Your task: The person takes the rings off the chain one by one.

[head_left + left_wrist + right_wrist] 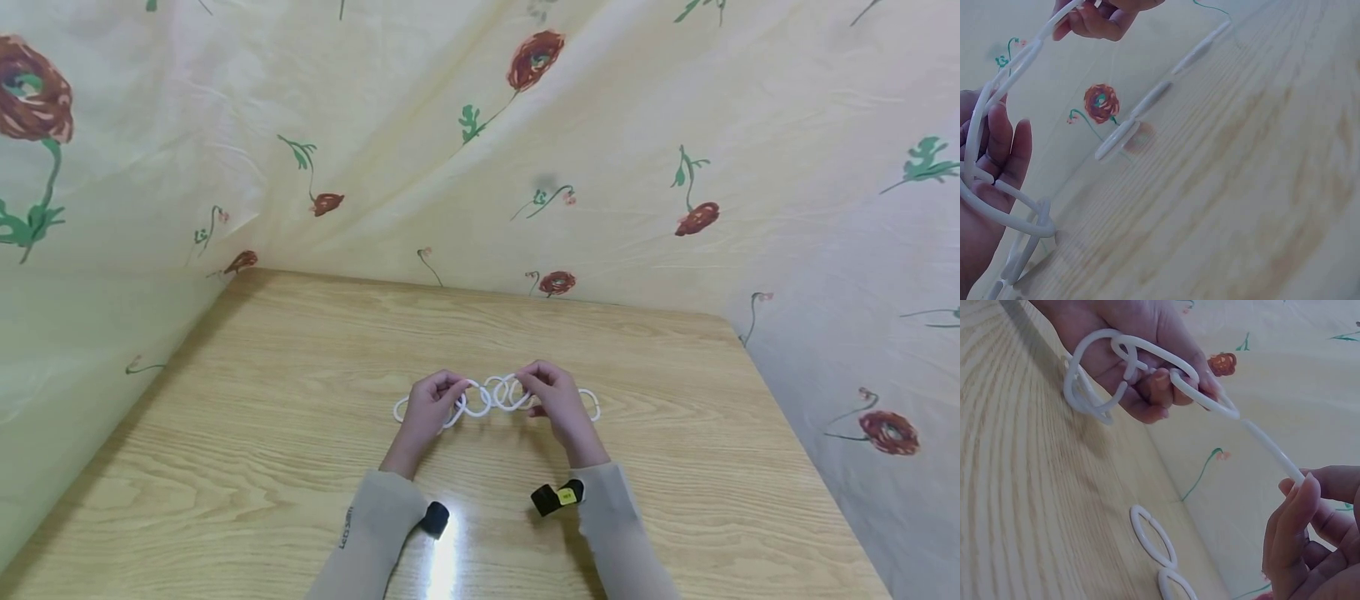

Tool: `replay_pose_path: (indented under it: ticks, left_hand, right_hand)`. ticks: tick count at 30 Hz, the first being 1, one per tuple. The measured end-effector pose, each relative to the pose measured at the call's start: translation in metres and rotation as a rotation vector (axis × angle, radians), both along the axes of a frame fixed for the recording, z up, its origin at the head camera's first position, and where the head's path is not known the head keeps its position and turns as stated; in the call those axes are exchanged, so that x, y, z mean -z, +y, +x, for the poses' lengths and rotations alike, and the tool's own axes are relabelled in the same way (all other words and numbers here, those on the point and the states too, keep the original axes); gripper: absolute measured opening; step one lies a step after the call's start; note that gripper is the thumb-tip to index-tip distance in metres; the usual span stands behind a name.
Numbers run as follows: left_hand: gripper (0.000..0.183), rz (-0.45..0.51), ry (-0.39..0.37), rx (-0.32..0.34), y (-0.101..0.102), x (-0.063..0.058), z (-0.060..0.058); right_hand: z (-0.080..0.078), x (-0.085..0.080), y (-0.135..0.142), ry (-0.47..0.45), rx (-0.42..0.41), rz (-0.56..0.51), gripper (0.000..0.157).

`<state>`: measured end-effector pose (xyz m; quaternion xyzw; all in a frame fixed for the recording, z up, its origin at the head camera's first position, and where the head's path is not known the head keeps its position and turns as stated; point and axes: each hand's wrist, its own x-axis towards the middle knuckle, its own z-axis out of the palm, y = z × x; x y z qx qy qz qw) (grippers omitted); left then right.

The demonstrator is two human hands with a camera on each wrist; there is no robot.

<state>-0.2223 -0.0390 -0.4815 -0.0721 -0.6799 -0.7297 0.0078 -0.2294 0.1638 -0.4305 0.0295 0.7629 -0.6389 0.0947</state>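
Note:
Between the thumb and fingers of my left hand (427, 408) is a white plastic ring (1275, 453), an open-gapped link. More white links (1007, 222) hang from that hand, hooked through one another. My right hand (557, 400) pinches another white link (1207, 398), with further joined links (1079, 362) dangling beneath its palm. The two pinched links come close together midway between the hands; whether they are hooked cannot be told. Both hands are held just above the wooden table.
Several white links (1116, 140) lie in a row on the wooden table (300, 500) behind the hands. Flower-printed cloth (420, 183) hangs around the back and sides. A small black device (435, 519) sits at the left cuff, another black one (546, 500) at the right.

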Motion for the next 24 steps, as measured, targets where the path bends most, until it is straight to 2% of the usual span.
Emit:
replay_pose_path:
  ticks: [9,14,19,24]
  left_hand:
    - [0.016,-0.016,-0.007,0.000,0.000,0.001,-0.001]
    - [0.017,-0.006,0.000,0.001,0.000,0.002,-0.001]
    - [0.017,-0.009,0.014,-0.001,0.000,0.002,-0.001]
    - [0.018,-0.009,0.011,-0.006,0.000,0.002,-0.001]
  right_hand:
    - [-0.002,-0.004,0.014,0.027,0.041,0.051,0.023]
    - [-0.003,-0.007,0.022,0.044,0.073,0.055,0.012]
    - [-0.005,-0.009,0.033,0.047,0.119,0.077,0.010]
    - [-0.006,-0.011,0.043,0.049,0.143,0.134,0.024]
